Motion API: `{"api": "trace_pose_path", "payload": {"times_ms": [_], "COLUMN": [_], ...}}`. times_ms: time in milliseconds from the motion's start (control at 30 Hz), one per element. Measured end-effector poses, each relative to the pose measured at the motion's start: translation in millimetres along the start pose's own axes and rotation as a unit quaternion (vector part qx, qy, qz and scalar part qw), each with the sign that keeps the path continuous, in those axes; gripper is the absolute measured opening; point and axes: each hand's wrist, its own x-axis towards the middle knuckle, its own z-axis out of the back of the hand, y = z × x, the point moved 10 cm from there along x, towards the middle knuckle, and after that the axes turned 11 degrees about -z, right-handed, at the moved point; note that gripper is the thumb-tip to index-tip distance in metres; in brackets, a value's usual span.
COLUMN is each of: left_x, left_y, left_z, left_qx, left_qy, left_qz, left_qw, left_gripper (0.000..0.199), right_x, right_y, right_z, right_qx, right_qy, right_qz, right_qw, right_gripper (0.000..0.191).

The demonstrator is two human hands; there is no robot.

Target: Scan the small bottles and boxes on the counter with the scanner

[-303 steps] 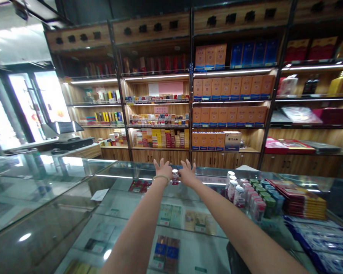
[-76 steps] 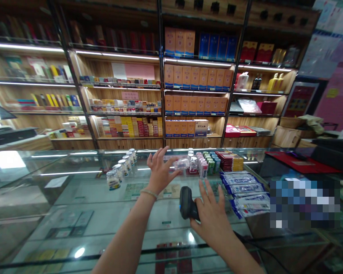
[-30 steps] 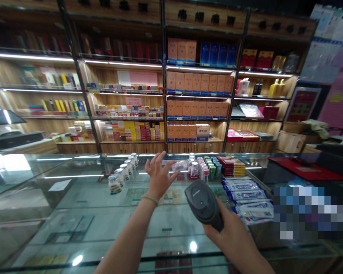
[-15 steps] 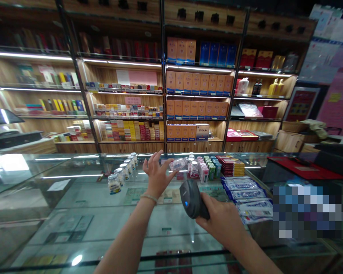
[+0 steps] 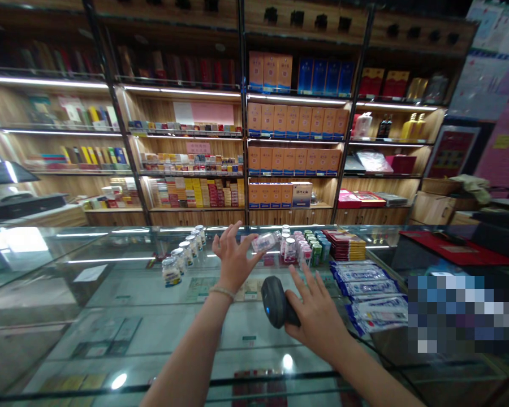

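My left hand [image 5: 234,257] pinches a small clear bottle [image 5: 264,242] between thumb and fingertip, its other fingers raised, over the middle of the glass counter. A dark handheld scanner [image 5: 274,301] with a blue light sits low at my right hand [image 5: 316,314]. The thumb and a lower finger hold its handle while the upper fingers are spread. Just beyond are white-capped bottles [image 5: 289,250], pink bottles [image 5: 306,254] and green bottles [image 5: 316,253]. To the left, a slanting row of white-capped bottles [image 5: 171,271] stands on the glass.
Blue-white packets [image 5: 375,288] and a stack of red and yellow packs [image 5: 348,244] lie on the right of the glass counter [image 5: 152,345]. Further right is a red mat [image 5: 453,249]. Lit shelves with boxes [image 5: 292,120] line the wall behind.
The fingers of my right hand have spread off the scanner, which has dipped slightly down and left. My left hand keeps the bottle in nearly the same place.
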Motion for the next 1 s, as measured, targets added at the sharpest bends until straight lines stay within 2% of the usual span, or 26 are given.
{"api": "trace_pose_path", "payload": {"times_ms": [133, 267, 600, 767, 867, 1000], "left_x": [-0.2, -0.7, -1.4, -1.3, -0.9, -0.8], "left_y": [-0.6, -1.0, -0.8, -0.8, -1.1, -1.3], "left_z": [0.8, 0.1, -2.2, -3.1, -3.2, -4.1], "left_qx": [0.007, 0.005, 0.002, 0.012, 0.012, 0.005], "left_qy": [-0.002, 0.002, 0.009, 0.021, 0.024, 0.027], "left_qz": [-0.003, -0.004, -0.002, 0.002, 0.006, 0.009], "left_qw": [1.0, 1.0, 1.0, 1.0, 1.0, 1.0], "left_gripper": [0.036, 0.036, 0.036, 0.038, 0.037, 0.035], "right_x": [-0.7, -2.4, -6.1, -10.2, -10.3, -9.8], "right_y": [3.2, 4.7, 5.9, 9.2, 9.3, 8.9], "right_z": [-5.2, -13.3, -20.4, -26.4, -24.3, -21.0], "right_qx": [0.001, 0.005, 0.031, 0.034, 0.036, 0.032], "right_qy": [0.003, 0.032, 0.122, 0.195, 0.192, 0.157], "right_qz": [0.013, 0.017, 0.024, 0.04, 0.051, 0.057], "right_qw": [1.0, 0.999, 0.992, 0.979, 0.979, 0.985], "right_gripper": [0.047, 0.053, 0.058, 0.072, 0.084, 0.092]}}
